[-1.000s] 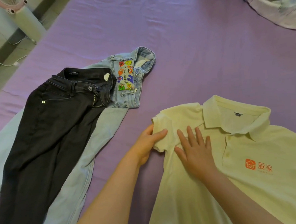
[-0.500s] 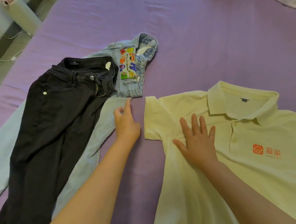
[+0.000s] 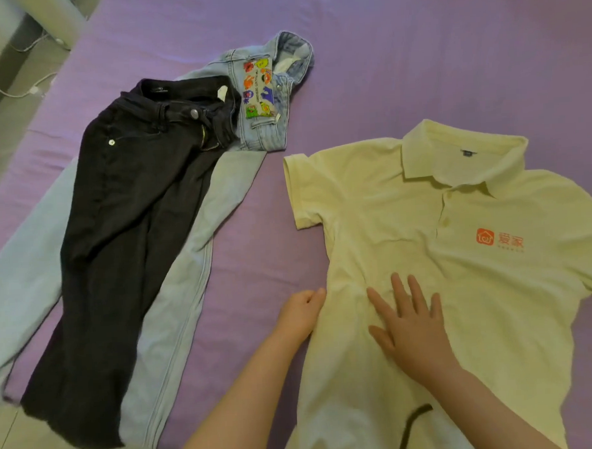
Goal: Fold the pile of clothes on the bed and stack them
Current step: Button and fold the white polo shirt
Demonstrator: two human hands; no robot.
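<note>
Smoothing the yellow polo shirt (image 3: 426, 251) looked like the step in hand – it lay face up on the purple bed (image 3: 415, 46), at 3 o'clock from the black jeans (image 3: 127, 233) and the light blue jeans (image 3: 193, 264) beneath them. The right hand (image 3: 410, 331) pressed flat, fingers spread wide, on the shirt's body. The left hand (image 3: 301, 313) sat at the side seam, at 9 o'clock from the right; whether its fingers pinched cloth I could not tell. Sweeping outward from the centre would likely flatten wrinkles best. Hem and 1 sleeve were cut off.
</note>
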